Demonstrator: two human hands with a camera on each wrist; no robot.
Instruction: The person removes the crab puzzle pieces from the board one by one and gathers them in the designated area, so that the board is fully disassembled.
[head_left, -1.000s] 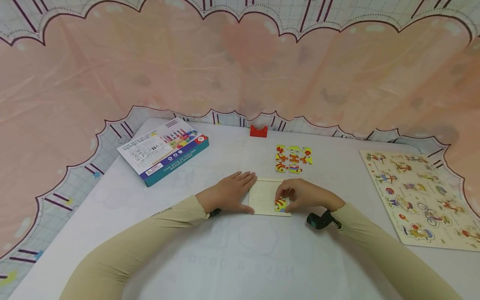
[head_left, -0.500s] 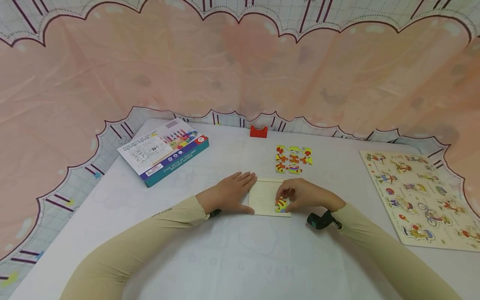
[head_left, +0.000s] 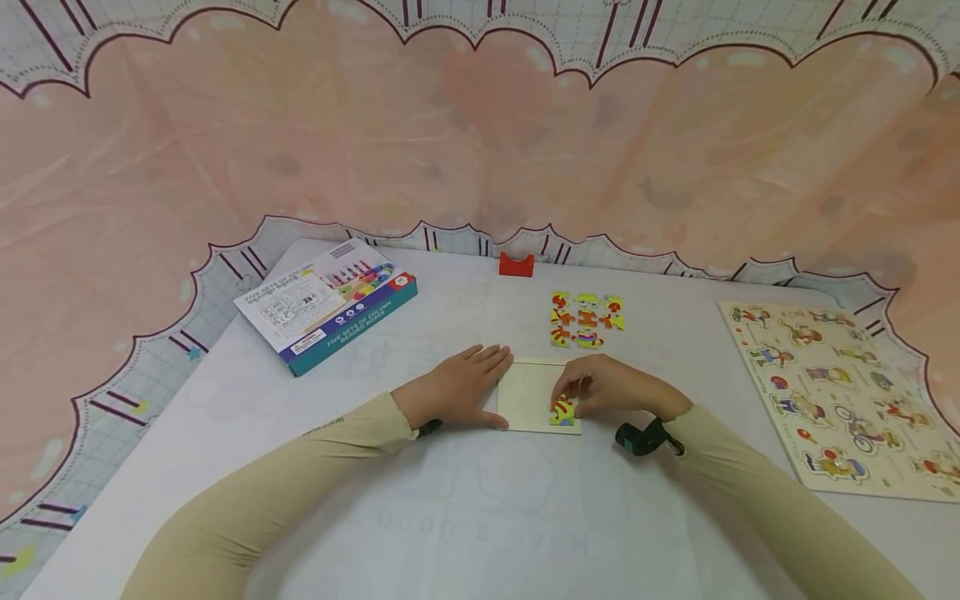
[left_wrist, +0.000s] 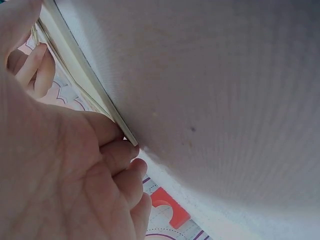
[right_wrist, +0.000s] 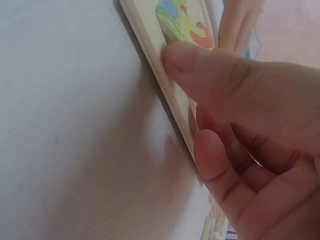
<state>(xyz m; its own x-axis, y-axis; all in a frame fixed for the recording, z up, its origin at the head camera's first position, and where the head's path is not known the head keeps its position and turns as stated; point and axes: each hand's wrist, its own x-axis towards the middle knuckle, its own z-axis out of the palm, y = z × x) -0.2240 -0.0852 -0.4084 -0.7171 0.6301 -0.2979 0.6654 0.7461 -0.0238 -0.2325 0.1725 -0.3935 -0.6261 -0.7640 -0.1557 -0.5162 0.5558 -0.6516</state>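
Observation:
A pale wooden puzzle board (head_left: 523, 396) lies on the white table in the head view. My left hand (head_left: 457, 387) rests along its left edge, fingers toward the far corner and thumb at the near corner; the left wrist view has the fingertips against the board's side. My right hand (head_left: 618, 387) holds a colourful puzzle piece (head_left: 561, 412) at the board's near right corner, thumb on its right side and fingers at its far side. The right wrist view shows the thumb (right_wrist: 185, 57) at the piece's edge, over the raised rim.
Behind the board lies a group of several puzzle pieces (head_left: 587, 318). A red plastic stand (head_left: 516, 265) is at the back edge. To the left is a flat box (head_left: 330, 300) of beads; a large wooden picture board (head_left: 832, 400) lies at the right.
The right thumb has shifted slightly away from me along the piece's right side, uncovering more of its near corner. The left hand and the board stay in place.

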